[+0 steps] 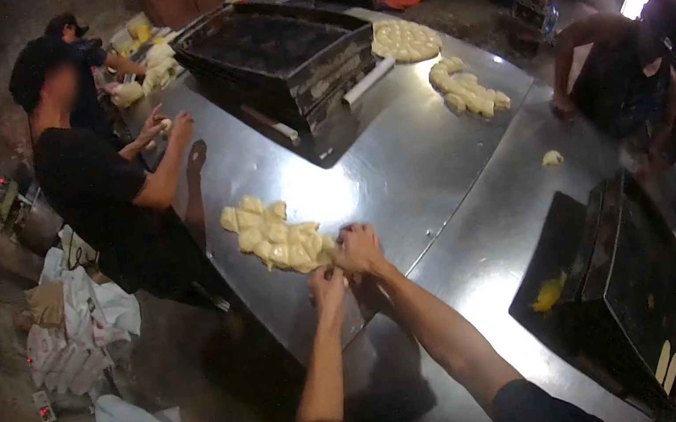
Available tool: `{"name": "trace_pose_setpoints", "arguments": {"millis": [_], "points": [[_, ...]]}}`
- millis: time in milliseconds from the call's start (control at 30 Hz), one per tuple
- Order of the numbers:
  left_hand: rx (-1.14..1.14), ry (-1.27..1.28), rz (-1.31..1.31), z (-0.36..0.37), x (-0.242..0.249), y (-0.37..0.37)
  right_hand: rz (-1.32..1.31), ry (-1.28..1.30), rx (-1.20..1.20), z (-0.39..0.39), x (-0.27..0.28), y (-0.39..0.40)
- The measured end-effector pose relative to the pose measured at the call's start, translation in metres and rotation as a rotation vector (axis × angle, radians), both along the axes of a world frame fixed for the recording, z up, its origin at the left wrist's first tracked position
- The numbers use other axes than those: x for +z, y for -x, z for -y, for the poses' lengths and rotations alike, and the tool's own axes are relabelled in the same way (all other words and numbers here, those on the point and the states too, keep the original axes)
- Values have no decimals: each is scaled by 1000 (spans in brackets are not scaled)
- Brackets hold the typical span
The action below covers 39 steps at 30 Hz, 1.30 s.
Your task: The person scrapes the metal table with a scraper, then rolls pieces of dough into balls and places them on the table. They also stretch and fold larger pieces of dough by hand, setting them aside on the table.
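On the metal table (438,167) lies a cluster of pale, portioned dough pieces (271,236), pressed against each other. My right hand (359,250) is at the near right end of this cluster, its fingers closed around a bit of dough. Just below it, my left hand (328,287) is closed in a pinch. Whatever the left fingers hold is too small and hidden to make out. The two hands are close together, low over the tabletop.
Stacked dark baking trays (318,89) stand at the table's back. More trays (643,321), with flat dough strips (668,368), are at right. Other dough (406,40) and a lone dough ball (553,158) lie beyond. Co-workers (90,172) stand around the table.
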State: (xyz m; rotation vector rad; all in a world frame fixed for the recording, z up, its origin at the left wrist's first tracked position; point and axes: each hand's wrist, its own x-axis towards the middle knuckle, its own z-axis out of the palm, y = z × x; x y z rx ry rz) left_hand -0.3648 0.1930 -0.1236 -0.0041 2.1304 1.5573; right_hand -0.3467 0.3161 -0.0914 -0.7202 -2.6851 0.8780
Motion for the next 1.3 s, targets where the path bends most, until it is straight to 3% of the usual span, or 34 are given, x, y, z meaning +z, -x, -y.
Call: {"name": "trace_pose_setpoints", "arguments": {"millis": [33,100,167,233,300,333,400,433,500,533,600,633,800,933,1033,1100,1133,1167,1200,1233,1267,1300], "points": [[-5,-24,-13,-2,0,-1,130,56,74,-2,6,-2],[90,-476,7,0,-5,-12,-125,731,48,3,14,-26],[173,-590,-34,5,2,-33,-226,1097,-101,10,-17,-49],[131,-529,48,20,7,-60,-287,1482,-301,22,-18,-89],[94,-536,41,33,2,-91,-526,1727,-397,38,-23,-139],[90,-543,35,44,1,-109,-513,1557,-321,46,-30,-174],[70,-602,247,60,0,-146,-565,1569,-397,56,-25,-242],[59,-605,245,66,-3,-163,-634,1753,-556,63,-15,-274],[-107,-394,289,81,-9,-198,-403,1219,-494,68,-19,-348],[-157,-446,361,83,-6,-220,-320,1009,-494,70,-16,-386],[-193,-451,439,79,4,-264,-532,1206,-683,74,-9,-460],[-217,-462,500,77,8,-285,-774,1485,-835,77,-6,-496],[-242,-560,744,68,8,-336,-911,1211,-1023,130,31,-628],[-274,-760,938,66,14,-337,-1029,1077,-1099,177,41,-664],[-184,-883,707,68,26,-312,-1042,1025,-1152,198,36,-683],[-223,-969,648,83,23,-281,-616,638,-1189,200,-9,-711],[-242,-804,395,93,24,-275,-441,391,-1101,212,18,-699],[-254,-635,148,103,26,-277,-434,393,-1103,220,13,-707],[-253,-639,148,112,17,-283,-221,-9,-970,223,3,-717],[-487,-409,-1,118,0,-286,-20,-408,-810,217,-3,-722],[-709,-166,-157,118,-3,-285,22,-397,-828,211,-5,-724],[-712,-171,-168,114,-4,-273,10,-401,-832,200,-11,-718]]}}
